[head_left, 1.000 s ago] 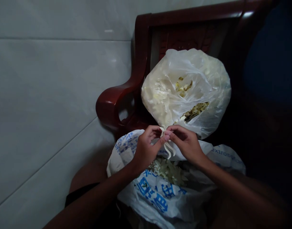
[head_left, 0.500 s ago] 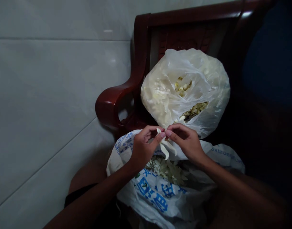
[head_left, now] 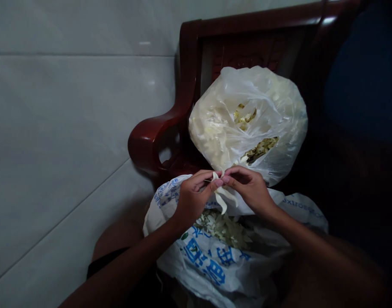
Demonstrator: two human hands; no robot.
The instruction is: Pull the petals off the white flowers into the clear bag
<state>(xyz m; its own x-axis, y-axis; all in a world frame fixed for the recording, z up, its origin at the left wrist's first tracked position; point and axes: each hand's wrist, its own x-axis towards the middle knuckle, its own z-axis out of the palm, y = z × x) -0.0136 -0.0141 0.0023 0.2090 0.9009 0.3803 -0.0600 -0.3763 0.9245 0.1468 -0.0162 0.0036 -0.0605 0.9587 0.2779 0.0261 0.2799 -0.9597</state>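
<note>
Above the open mouth of a white printed sack (head_left: pixel 211 261), a pale flower (head_left: pixel 220 202) with long, curling petals hangs between my fingertips. My left hand (head_left: pixel 196 192) pinches it near the top from the left. From the right, the thumb and fingers of my right hand (head_left: pixel 249 188) close on the same flower, and the two thumb tips nearly meet. Exactly where each fingertip grips is partly hidden. Loose whitish petals (head_left: pixel 223 229) fill the sack's opening below. Just beyond my hands sits a bulging translucent plastic bag (head_left: pixel 250 90).
Through gaps in the plastic bag show yellowish-brown dried pieces (head_left: pixel 261 149). The bag rests on a dark red wooden bench (head_left: pixel 187 77), its curved armrest (head_left: pixel 144 139) to my left. A pale tiled surface (head_left: pixel 70 111) lies left of the bench. The right side is very dark.
Both hands stay almost in place, their fingers shifting slightly around the top of the flower. A small pale piece now shows more clearly between the fingertips. The bags have not visibly moved.
</note>
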